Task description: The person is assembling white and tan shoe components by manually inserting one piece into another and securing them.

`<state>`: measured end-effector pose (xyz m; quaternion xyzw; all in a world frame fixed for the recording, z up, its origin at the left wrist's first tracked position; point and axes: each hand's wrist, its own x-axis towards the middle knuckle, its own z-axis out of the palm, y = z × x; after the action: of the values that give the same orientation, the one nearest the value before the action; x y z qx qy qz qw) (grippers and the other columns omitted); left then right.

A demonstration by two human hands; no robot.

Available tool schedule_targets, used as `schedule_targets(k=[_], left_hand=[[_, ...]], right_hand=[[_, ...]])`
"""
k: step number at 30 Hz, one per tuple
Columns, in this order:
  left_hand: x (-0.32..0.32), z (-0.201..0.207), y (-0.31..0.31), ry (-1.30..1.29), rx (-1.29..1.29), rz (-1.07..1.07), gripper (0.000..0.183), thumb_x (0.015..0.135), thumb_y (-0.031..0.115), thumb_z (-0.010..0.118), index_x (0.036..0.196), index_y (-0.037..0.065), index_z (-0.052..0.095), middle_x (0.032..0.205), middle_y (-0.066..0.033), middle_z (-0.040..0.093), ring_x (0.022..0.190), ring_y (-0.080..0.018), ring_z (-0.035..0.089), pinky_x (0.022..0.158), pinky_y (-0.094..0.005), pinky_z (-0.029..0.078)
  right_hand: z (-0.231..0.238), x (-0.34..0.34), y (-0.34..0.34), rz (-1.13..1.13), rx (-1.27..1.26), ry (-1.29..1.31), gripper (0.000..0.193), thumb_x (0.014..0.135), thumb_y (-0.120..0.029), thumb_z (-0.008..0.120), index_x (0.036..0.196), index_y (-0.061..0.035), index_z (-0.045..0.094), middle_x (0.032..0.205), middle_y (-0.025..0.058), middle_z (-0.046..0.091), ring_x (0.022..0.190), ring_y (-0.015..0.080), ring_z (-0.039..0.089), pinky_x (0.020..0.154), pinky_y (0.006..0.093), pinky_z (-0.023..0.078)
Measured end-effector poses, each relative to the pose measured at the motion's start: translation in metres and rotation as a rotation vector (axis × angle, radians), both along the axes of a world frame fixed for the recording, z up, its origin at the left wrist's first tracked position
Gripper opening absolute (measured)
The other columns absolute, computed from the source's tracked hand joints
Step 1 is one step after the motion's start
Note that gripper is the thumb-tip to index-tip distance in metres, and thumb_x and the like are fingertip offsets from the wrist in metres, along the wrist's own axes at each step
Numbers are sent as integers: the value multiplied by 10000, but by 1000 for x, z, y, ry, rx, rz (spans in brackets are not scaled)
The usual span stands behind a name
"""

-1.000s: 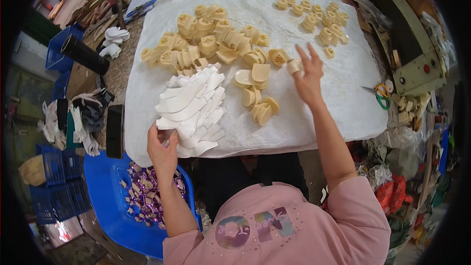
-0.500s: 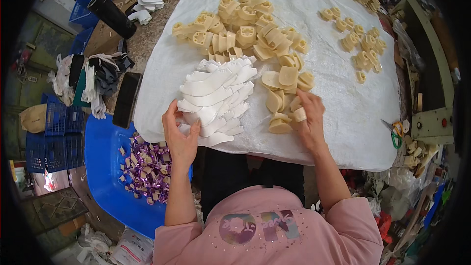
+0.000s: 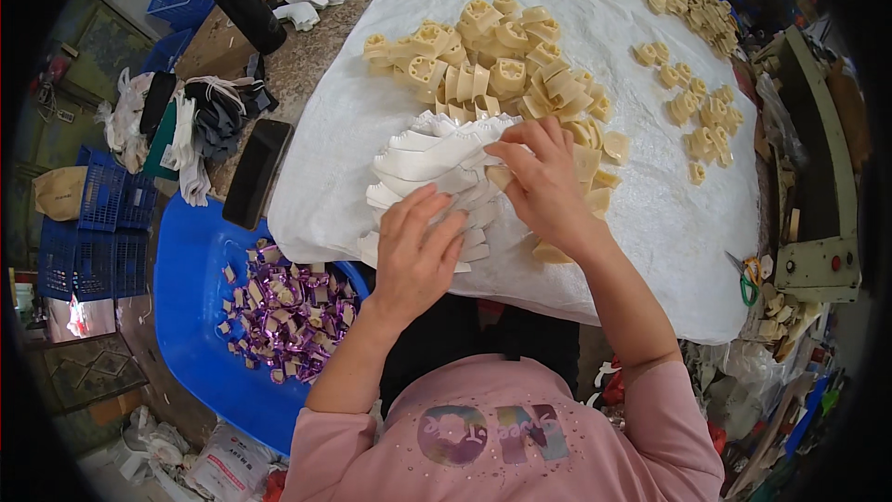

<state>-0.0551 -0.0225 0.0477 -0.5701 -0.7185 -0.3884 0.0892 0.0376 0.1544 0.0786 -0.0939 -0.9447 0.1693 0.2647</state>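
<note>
My left hand [image 3: 415, 246] lies over the near part of a pile of thin white curved strips [image 3: 432, 160], its fingers bent a little and apart. My right hand [image 3: 546, 184] is at the right edge of that pile. Its fingers and thumb are closed on a beige shoe heel [image 3: 499, 177], partly hidden by the fingers. The strips overlap like shingles and have notched edges. Behind them is a heap of beige heels [image 3: 506, 74], some showing hollow ends. More heels [image 3: 596, 172] lie beside my right hand, partly covered by it.
A white cloth [image 3: 660, 251] covers the table. To the left, a blue tub [image 3: 190, 288] holds purple-wrapped pieces [image 3: 288, 311]; a phone [image 3: 258, 172] and a dark cylinder [image 3: 243, 5] are by the cloth. Scissors [image 3: 746, 277] and a metal machine frame [image 3: 818, 260] are at right.
My right hand has moved left from the loose heels to the white strips, carrying a heel. My left hand has moved right, from the pile's left edge onto its near part. The view has shifted slightly.
</note>
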Motion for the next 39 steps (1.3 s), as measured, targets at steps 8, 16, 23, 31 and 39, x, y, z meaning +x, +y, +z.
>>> schedule_targets(k=[8,16,23,31,39], left_hand=[[-4,-5,-6,3,3,25,347,632,-26,694,963,61,637,1101,-109,559,1108,-321,513,900,-412,412],[-9,-19,-10,-1,24,55,373,631,-43,684,988,50,625,1111,-124,549,1097,-321,519,882,-417,419],[-9,-23,-9,3,16,67,337,645,-44,684,967,44,634,1103,-129,556,1087,-324,531,876,-414,427],[-5,-3,-10,4,-30,106,382,670,-23,656,1047,33,639,1154,-140,558,1120,-330,529,857,-385,438],[23,32,6,-1680,290,-318,391,911,120,522,1285,28,458,883,-76,617,752,-105,571,637,-232,433]], right_hand=[[8,-50,-25,97,68,-26,257,639,8,606,877,-70,660,897,59,526,937,240,457,815,380,320],[-3,-81,-40,26,81,-240,169,615,-13,605,779,-45,626,865,88,535,931,265,456,810,415,300],[4,-39,-9,198,-819,251,176,704,14,648,841,-33,548,875,63,597,852,185,555,784,318,407],[33,25,-9,37,-1239,618,178,808,-84,673,894,-36,524,838,29,618,756,85,581,663,233,474],[18,40,-42,432,-1016,301,157,780,53,607,881,-46,539,873,92,572,825,188,538,751,300,418]])
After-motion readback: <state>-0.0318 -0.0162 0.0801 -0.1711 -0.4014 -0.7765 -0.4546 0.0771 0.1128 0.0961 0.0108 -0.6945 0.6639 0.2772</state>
